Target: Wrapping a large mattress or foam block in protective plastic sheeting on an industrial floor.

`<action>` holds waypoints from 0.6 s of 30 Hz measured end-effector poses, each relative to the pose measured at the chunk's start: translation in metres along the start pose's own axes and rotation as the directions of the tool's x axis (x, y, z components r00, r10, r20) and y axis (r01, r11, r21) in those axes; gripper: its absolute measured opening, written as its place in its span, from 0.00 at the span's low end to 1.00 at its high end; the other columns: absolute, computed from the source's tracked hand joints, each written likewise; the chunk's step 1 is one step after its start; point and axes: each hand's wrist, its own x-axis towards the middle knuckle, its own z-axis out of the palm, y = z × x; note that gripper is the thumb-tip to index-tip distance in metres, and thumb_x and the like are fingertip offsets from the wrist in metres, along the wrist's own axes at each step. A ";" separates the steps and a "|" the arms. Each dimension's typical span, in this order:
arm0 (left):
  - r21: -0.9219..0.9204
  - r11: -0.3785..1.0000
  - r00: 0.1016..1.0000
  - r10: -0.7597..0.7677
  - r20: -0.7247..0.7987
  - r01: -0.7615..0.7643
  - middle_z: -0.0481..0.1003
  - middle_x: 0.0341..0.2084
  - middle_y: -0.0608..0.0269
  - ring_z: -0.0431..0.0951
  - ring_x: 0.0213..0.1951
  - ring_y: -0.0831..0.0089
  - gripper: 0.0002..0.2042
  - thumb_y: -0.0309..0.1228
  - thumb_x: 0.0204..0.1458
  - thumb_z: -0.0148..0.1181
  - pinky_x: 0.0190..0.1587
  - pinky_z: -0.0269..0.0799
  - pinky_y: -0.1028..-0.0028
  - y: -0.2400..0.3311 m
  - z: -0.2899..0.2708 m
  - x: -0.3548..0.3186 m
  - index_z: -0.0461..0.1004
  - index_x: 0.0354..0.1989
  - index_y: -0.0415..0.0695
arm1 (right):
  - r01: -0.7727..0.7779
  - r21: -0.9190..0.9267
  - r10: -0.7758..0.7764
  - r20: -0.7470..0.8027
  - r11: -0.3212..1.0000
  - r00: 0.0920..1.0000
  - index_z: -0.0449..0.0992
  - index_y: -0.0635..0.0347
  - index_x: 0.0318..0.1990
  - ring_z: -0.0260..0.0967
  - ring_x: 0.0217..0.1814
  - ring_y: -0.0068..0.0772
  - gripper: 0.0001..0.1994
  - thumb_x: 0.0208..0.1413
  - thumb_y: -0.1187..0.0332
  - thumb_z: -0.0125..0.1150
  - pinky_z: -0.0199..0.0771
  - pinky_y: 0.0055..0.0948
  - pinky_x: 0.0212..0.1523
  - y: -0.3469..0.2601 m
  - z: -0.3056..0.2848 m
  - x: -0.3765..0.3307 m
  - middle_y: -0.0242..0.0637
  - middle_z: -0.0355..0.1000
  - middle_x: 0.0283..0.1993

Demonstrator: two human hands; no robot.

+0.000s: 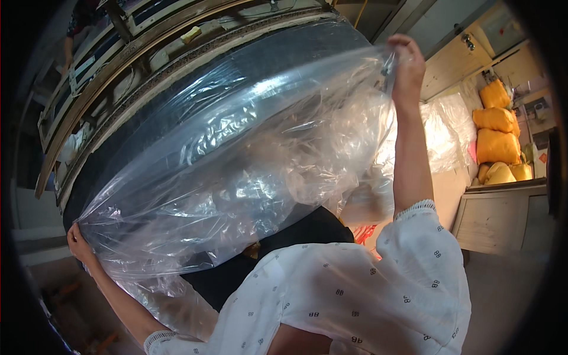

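Note:
A large sheet of clear plastic film [248,177] is stretched between my two hands, wrinkled and shiny. At the lower left, my left hand [78,242] pinches one gathered corner of it. My right hand [408,70] is raised at the upper right, its fingers closed on the opposite corner. Beneath and beyond the film lies a dark work surface [127,139], partly seen through the plastic. The near part of the film hangs in loose folds in front of my body.
A long wooden and metal frame [121,65] runs along the far side, with a small yellow block [191,34] on it. More clear plastic [441,133] lies at the right. Stacked orange bundles [498,136] sit on a shelf beyond. A person's arm [68,50] shows at the far left.

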 end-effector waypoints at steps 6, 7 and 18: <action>-0.037 0.999 0.999 -0.025 -0.028 0.024 0.77 0.37 0.58 0.75 0.38 0.66 0.16 0.41 0.55 0.53 0.43 0.67 0.73 -0.002 0.016 0.002 0.76 0.40 0.42 | 0.037 -0.378 0.079 0.288 0.925 0.955 0.73 0.59 0.40 0.70 0.32 0.27 0.13 0.46 0.65 0.62 0.70 0.25 0.35 0.127 0.048 0.089 0.33 0.73 0.29; -0.027 0.999 0.998 -0.036 -0.046 0.035 0.77 0.37 0.58 0.75 0.38 0.67 0.16 0.42 0.55 0.53 0.43 0.67 0.72 -0.009 0.014 0.000 0.76 0.41 0.42 | 0.178 -0.519 0.000 0.325 0.836 0.946 0.73 0.54 0.41 0.72 0.33 0.35 0.15 0.44 0.64 0.62 0.70 0.30 0.36 0.139 0.058 0.081 0.37 0.74 0.30; -0.053 0.994 0.988 -0.100 -0.120 0.094 0.76 0.42 0.59 0.74 0.43 0.69 0.16 0.39 0.56 0.53 0.48 0.65 0.75 -0.022 -0.017 -0.013 0.75 0.44 0.39 | 0.593 -0.601 -0.061 0.673 0.536 0.737 0.70 0.48 0.51 0.69 0.38 0.46 0.16 0.54 0.69 0.50 0.68 0.39 0.37 0.102 0.068 0.036 0.40 0.70 0.34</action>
